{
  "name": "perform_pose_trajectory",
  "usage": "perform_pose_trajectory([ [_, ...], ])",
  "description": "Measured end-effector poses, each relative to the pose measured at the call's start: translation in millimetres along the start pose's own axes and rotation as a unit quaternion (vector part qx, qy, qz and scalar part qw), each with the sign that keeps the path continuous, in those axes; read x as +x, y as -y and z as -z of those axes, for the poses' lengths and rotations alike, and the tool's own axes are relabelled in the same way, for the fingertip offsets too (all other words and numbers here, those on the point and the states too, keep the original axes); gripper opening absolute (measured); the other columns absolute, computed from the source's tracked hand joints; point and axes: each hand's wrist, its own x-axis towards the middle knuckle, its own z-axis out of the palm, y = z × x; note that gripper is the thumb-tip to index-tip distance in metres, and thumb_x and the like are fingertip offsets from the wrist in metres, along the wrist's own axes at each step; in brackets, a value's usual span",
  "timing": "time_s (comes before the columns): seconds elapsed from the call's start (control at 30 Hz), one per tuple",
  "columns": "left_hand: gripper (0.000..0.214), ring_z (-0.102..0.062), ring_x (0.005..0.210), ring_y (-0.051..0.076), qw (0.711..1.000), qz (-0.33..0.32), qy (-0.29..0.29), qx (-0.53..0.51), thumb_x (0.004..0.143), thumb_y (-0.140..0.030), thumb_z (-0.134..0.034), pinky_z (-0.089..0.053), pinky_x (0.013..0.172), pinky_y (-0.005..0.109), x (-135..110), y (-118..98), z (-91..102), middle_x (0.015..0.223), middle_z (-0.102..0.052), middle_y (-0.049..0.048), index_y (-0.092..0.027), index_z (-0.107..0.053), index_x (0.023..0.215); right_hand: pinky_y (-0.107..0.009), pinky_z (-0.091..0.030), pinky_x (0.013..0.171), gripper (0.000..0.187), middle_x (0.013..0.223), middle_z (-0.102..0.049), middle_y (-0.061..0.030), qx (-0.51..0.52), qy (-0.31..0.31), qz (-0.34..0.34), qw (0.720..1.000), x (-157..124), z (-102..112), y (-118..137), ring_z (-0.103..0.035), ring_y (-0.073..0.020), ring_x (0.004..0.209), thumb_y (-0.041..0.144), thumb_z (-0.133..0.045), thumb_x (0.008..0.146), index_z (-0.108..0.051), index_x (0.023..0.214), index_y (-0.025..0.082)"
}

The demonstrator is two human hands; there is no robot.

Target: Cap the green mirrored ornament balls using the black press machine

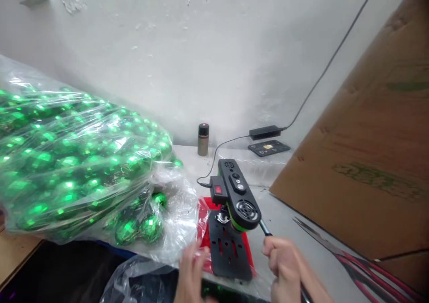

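My right hand (284,263) is wrapped round a thin metal rod with a dark grip, and the rod (264,228) runs up to a black device. That device (237,187) has two round grilles, buttons and a green edge, and a small box with a red switch (217,190) at its side. It stands over a black slotted plate (231,260), which lies on a red sheet or tray (203,209). Beside the plate's left edge is my left hand (191,271), slightly blurred, fingers stretched out, with nothing visible in it. Shiny green balls (151,228) sit at the bag's mouth.
A large clear bag (83,160) full of green balls fills the left. Red-handled cutters (335,251) lie on the right below a cardboard box (362,160). At the wall stand a small bottle (203,142), a power adapter (265,132) with its cable, and a phone (268,148).
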Motion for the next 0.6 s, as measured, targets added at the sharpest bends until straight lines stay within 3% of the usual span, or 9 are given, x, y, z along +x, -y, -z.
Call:
perform_pose_trajectory([
  [0.07,0.047,-0.068,0.143,0.040,0.995,0.058,0.007,0.079,0.110,-0.042,-0.048,-0.056,0.120,0.062,70.5,16.3,33.5,0.146,-0.075,0.0217,-0.021,-0.072,0.145,-0.031,-0.030,0.049,0.045,0.063,-0.055,0.0008,0.002,-0.008,-0.003,1.000,0.2,-0.9,2.0,-0.047,-0.0118,0.050,0.037,-0.060,0.112,-0.057,0.069,0.023],
  [0.13,0.048,-0.070,0.138,0.040,0.958,0.186,0.076,0.205,0.112,-0.037,-0.040,-0.053,0.121,0.060,139.8,35.3,65.1,0.138,-0.078,0.0227,-0.019,-0.075,0.140,-0.032,-0.029,0.049,0.046,0.063,-0.055,0.0004,0.007,-0.003,0.009,1.000,-0.4,-1.7,3.6,-0.047,-0.0120,0.050,0.037,-0.061,0.111,-0.057,0.068,0.022],
  [0.23,0.054,-0.076,0.118,0.049,0.931,0.248,0.107,0.246,0.111,-0.040,-0.040,-0.058,0.101,0.064,205.9,61.9,94.9,0.110,-0.080,0.0336,-0.006,-0.082,0.115,-0.032,-0.032,0.050,0.045,0.065,-0.056,0.0000,0.014,-0.017,-0.016,1.000,-4.8,-3.6,4.7,-0.048,-0.0126,0.052,0.040,-0.061,0.111,-0.057,0.070,0.022],
  [0.3,0.055,-0.078,0.110,0.051,0.923,0.262,0.131,0.249,0.109,-0.045,-0.046,-0.058,0.095,0.061,219.5,73.0,101.1,0.097,-0.080,0.0339,-0.005,-0.082,0.101,-0.031,-0.035,0.053,0.047,0.066,-0.057,-0.0007,0.025,-0.036,-0.042,0.998,-8.5,-5.0,3.9,-0.051,-0.0137,0.056,0.041,-0.062,0.111,-0.053,0.068,0.023],
  [0.4,0.051,-0.079,0.106,0.051,0.919,0.262,0.170,0.239,0.101,-0.053,-0.062,-0.055,0.098,0.059,212.0,75.7,98.6,0.090,-0.080,0.0315,-0.006,-0.081,0.095,-0.031,-0.037,0.055,0.049,0.065,-0.056,-0.0009,0.031,-0.034,-0.032,0.998,-10.9,-5.2,-0.8,-0.053,-0.0146,0.058,0.038,-0.063,0.110,-0.051,0.065,0.023],
  [0.5,0.050,-0.077,0.117,0.051,0.930,0.241,0.188,0.207,0.091,-0.052,-0.072,-0.049,0.109,0.060,196.4,66.0,92.8,0.098,-0.082,0.0304,-0.006,-0.079,0.110,-0.031,-0.034,0.053,0.049,0.060,-0.052,0.0005,0.036,-0.026,0.013,0.999,-9.0,-3.3,-6.9,-0.050,-0.0144,0.054,0.033,-0.063,0.109,-0.052,0.063,0.023],
  [0.6,0.057,-0.072,0.133,0.044,0.946,0.212,0.193,0.153,0.090,-0.050,-0.072,-0.046,0.118,0.057,185.2,52.4,86.0,0.123,-0.082,0.0253,-0.013,-0.071,0.133,-0.030,-0.032,0.051,0.049,0.058,-0.051,0.0012,0.027,-0.016,0.028,0.999,-5.1,-1.3,-8.0,-0.050,-0.0144,0.054,0.033,-0.062,0.110,-0.051,0.063,0.023],
])
